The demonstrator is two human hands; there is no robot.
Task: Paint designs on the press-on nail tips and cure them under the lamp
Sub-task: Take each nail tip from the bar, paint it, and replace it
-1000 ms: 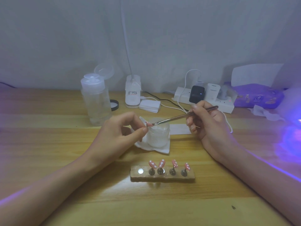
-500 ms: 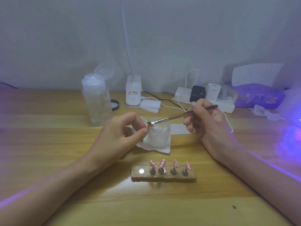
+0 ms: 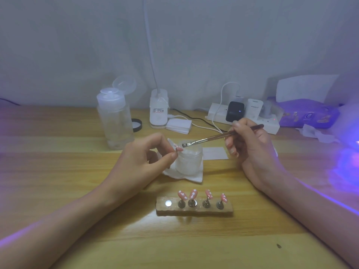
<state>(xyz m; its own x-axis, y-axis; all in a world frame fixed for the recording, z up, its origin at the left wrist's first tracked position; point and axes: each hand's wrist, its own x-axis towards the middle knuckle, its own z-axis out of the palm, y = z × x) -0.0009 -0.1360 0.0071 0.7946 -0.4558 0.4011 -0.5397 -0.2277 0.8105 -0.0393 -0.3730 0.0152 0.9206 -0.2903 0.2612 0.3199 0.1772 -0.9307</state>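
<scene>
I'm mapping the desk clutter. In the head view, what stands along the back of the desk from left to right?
Clear bottle → black cap → lamp base → white pads → power strip → purple pack.

Glowing violet well right of the fingers [image 3: 239, 126] of the right hand [image 3: 250, 150], washing over the table [image 3: 314, 164]; looking dim, soft overall; bowing at the edges.

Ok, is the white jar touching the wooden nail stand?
Apart. The head view shows a strip of bare table between the white jar and the wooden nail stand.
</scene>
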